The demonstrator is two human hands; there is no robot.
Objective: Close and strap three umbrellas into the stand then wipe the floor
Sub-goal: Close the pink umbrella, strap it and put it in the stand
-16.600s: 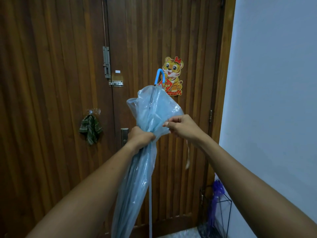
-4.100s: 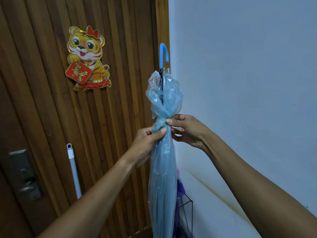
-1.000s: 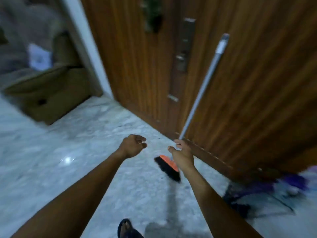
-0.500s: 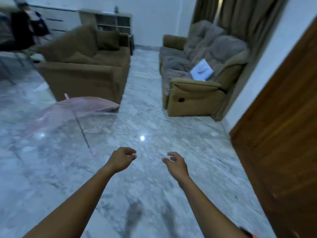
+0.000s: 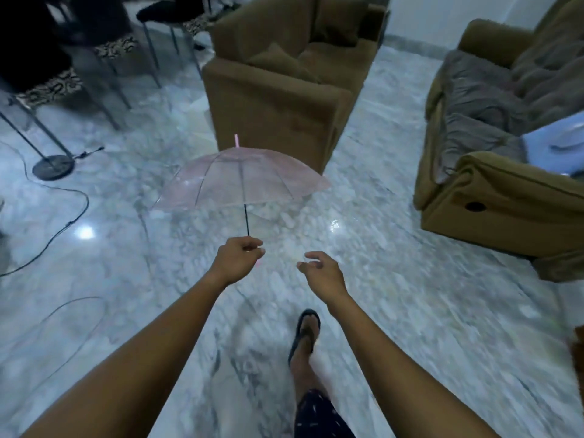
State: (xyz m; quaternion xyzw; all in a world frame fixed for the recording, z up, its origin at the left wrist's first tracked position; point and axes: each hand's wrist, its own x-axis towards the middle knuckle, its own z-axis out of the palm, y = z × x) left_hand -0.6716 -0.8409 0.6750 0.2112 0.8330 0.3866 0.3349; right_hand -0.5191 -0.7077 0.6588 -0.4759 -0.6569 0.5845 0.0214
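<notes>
The area is a living room with a polished grey-white marble floor (image 5: 410,311) that carries bright light reflections. Nearest my view, one foot in a dark sandal (image 5: 305,330) is planted on the floor, below the right forearm. Both bare arms extend forward.

The left hand (image 5: 238,259) has its fingers curled round the lower end of the thin black shaft of a transparent pink umbrella (image 5: 240,178). A small pink part of the handle shows just beneath this hand. The canopy is open and upright, with the pink tip pointing up. The right hand (image 5: 324,271) is near the left and apart from the umbrella. Its fingers are relaxed, loosely curled, and hold nothing.

Behind the canopy stands a brown upholstered armchair (image 5: 278,105). To the right I see an olive-brown recliner sofa (image 5: 505,200) with a grey blanket (image 5: 480,99) over its seat. To the left, a black cable (image 5: 63,216) lies on the floor near a round black stand base (image 5: 53,167). At the far left I note chairs with thin metal legs (image 5: 151,49); their detail is blurred.
</notes>
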